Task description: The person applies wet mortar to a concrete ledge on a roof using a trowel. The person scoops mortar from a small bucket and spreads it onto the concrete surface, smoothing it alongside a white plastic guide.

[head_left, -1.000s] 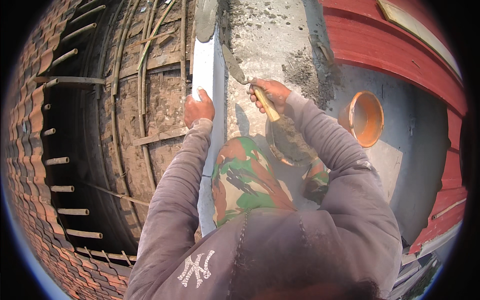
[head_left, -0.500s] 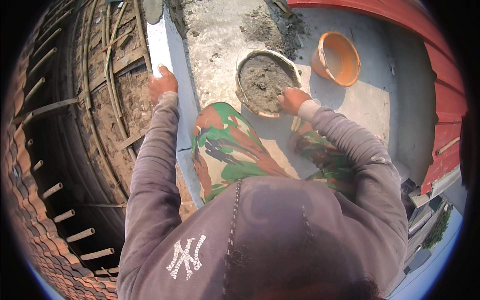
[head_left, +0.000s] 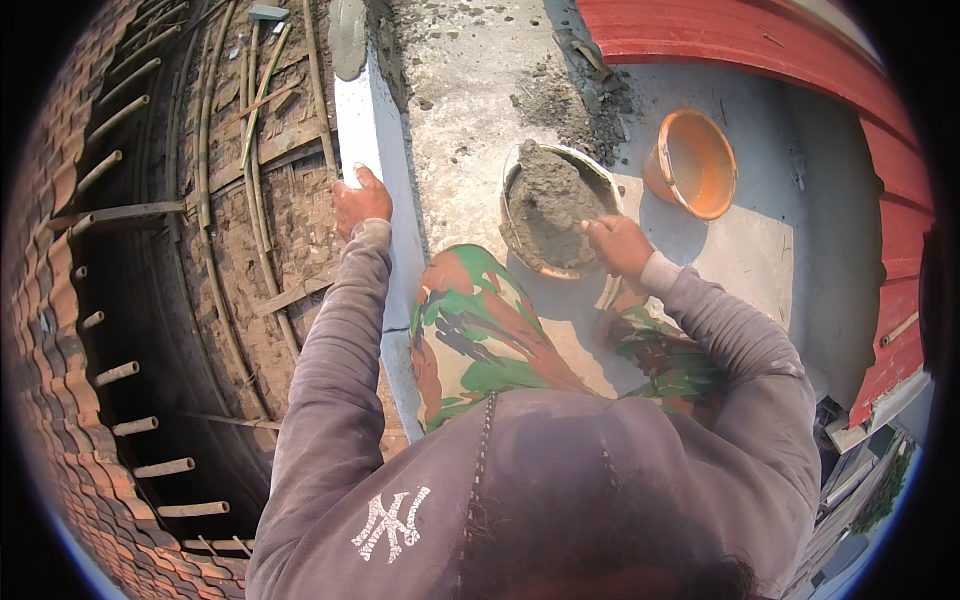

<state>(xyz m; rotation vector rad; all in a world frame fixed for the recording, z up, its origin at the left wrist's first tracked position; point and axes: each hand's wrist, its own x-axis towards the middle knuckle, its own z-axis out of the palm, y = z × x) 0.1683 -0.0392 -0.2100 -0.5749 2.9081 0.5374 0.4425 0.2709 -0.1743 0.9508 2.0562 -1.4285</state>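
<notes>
My left hand grips the edge of a low white block wall, its thumb on the top face and its fingers curled over the left side. Wet grey mortar lies on the wall's far end. In front of my knees stands a bucket of thick grey mortar. My right hand, at the bucket's right rim, is closed round the handle of what looks like a trowel. Its blade is hidden under a long heap of mortar standing above the rest.
Right of the mortar bucket stands an orange bucket. Red metal sheeting borders the far and right sides. Left of the wall is an open drop with poles and boards, edged by roof tiles. Mortar crumbs litter the concrete floor.
The view has shifted, so everything sits lower and further right. In the bucket, mortar has risen into a long heap ahead of my right hand. My left hand stays on the wall.
</notes>
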